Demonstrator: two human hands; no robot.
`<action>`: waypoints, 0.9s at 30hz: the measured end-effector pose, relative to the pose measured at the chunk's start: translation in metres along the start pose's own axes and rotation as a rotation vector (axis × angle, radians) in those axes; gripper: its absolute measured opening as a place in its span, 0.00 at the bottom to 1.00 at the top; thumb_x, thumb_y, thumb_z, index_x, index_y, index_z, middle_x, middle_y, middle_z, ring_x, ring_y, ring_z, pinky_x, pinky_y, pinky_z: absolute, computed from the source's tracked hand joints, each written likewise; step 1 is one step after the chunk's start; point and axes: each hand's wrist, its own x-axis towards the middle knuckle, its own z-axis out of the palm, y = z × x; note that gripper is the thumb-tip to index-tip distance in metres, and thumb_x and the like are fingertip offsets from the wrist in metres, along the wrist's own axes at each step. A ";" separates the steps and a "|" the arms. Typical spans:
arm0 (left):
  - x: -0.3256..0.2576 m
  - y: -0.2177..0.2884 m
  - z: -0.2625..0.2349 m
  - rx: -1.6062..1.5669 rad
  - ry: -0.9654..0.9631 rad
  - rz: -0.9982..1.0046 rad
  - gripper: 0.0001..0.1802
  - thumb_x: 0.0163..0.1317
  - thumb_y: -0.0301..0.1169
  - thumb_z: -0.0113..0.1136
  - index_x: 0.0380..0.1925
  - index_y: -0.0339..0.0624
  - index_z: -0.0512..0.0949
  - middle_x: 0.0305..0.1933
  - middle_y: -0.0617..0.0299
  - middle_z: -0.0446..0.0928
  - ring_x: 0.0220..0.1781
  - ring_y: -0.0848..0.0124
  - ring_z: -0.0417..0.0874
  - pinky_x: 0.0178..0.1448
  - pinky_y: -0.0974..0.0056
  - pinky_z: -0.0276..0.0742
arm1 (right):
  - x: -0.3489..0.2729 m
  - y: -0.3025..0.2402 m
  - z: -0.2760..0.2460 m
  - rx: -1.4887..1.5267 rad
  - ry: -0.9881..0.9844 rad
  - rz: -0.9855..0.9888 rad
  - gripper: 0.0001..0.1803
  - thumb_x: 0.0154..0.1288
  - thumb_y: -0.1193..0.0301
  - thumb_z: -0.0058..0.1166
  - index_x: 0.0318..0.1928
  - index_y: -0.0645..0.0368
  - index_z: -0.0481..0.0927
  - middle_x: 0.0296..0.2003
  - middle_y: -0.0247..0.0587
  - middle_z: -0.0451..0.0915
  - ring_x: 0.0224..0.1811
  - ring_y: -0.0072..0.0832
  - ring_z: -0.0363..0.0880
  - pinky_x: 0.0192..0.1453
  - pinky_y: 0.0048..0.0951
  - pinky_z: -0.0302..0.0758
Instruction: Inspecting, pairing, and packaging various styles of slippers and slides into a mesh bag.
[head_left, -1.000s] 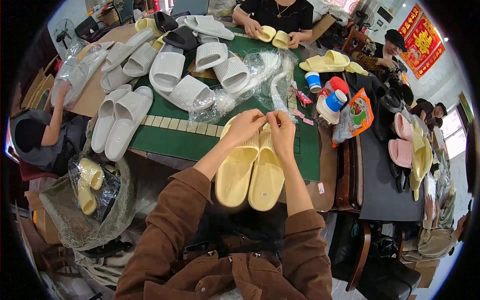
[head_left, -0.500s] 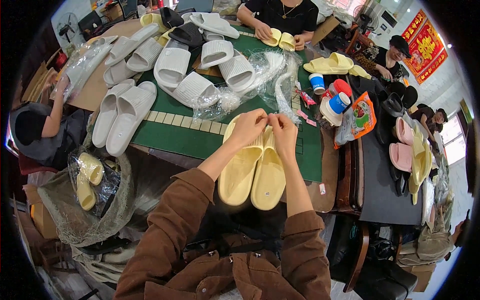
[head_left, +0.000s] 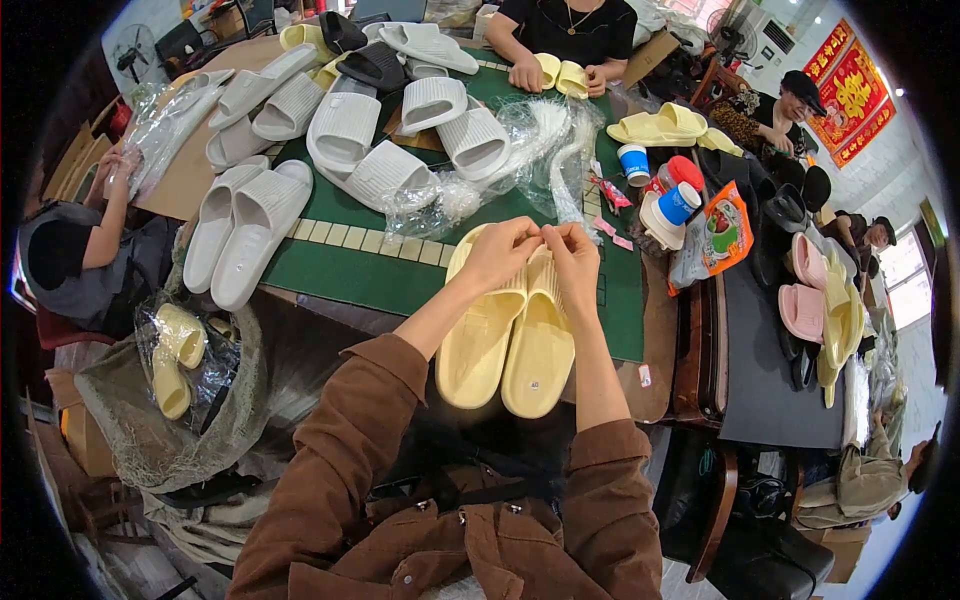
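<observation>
A pair of pale yellow slide sandals (head_left: pixel 510 345) lies side by side at the near edge of the green table mat (head_left: pixel 350 265), heels hanging toward me. My left hand (head_left: pixel 500 252) and my right hand (head_left: pixel 572 252) meet over the straps of the pair, fingertips pinched together on something too small to make out. Both forearms come up from brown sleeves. My hands hide the straps' middle.
Several white and grey slides (head_left: pixel 345 130) and crumpled clear plastic bags (head_left: pixel 520 150) cover the far mat. Cups and a snack bag (head_left: pixel 722 232) stand right. A net sack with bagged yellow slides (head_left: pixel 175 360) hangs left. People sit opposite, left and right.
My hands stay pinched over the yellow pair's straps; the fingers shift only slightly. The view has tilted a little.
</observation>
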 end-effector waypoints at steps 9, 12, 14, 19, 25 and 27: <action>-0.001 -0.003 -0.001 0.047 0.056 -0.017 0.07 0.63 0.28 0.54 0.34 0.34 0.76 0.19 0.61 0.72 0.20 0.78 0.66 0.25 0.67 0.62 | -0.003 -0.006 0.003 -0.071 -0.004 0.033 0.12 0.65 0.66 0.54 0.32 0.65 0.80 0.24 0.29 0.76 0.26 0.15 0.67 0.31 0.20 0.65; -0.001 -0.001 -0.001 0.014 0.047 -0.039 0.07 0.63 0.28 0.54 0.35 0.34 0.75 0.20 0.61 0.73 0.20 0.78 0.67 0.25 0.67 0.63 | -0.003 -0.004 -0.001 -0.090 0.016 0.036 0.11 0.65 0.68 0.54 0.34 0.65 0.81 0.25 0.31 0.78 0.26 0.15 0.68 0.32 0.20 0.67; -0.001 0.001 -0.001 -0.009 0.018 -0.056 0.07 0.62 0.28 0.54 0.35 0.34 0.75 0.20 0.60 0.74 0.21 0.78 0.68 0.25 0.67 0.63 | -0.002 -0.003 -0.001 -0.028 0.009 0.047 0.11 0.64 0.68 0.54 0.37 0.65 0.81 0.27 0.33 0.80 0.28 0.16 0.72 0.34 0.20 0.69; 0.000 -0.005 0.000 -0.024 0.119 -0.039 0.08 0.61 0.29 0.55 0.35 0.34 0.75 0.20 0.60 0.75 0.21 0.75 0.73 0.26 0.66 0.66 | -0.005 -0.007 0.005 -0.148 -0.009 -0.050 0.08 0.61 0.71 0.57 0.37 0.64 0.80 0.28 0.36 0.81 0.30 0.20 0.76 0.36 0.23 0.73; 0.001 -0.007 -0.001 -0.029 0.068 -0.089 0.07 0.61 0.28 0.56 0.32 0.35 0.74 0.16 0.65 0.71 0.19 0.81 0.65 0.22 0.68 0.60 | -0.006 -0.010 0.009 -0.136 0.021 -0.147 0.05 0.59 0.74 0.56 0.34 0.64 0.77 0.27 0.36 0.78 0.27 0.21 0.74 0.34 0.24 0.72; 0.002 -0.008 -0.001 0.002 0.047 -0.090 0.07 0.61 0.28 0.56 0.32 0.35 0.74 0.16 0.66 0.70 0.18 0.81 0.64 0.22 0.69 0.59 | -0.007 -0.009 0.009 -0.188 0.017 -0.217 0.05 0.58 0.76 0.56 0.33 0.64 0.76 0.27 0.38 0.76 0.25 0.23 0.74 0.32 0.25 0.71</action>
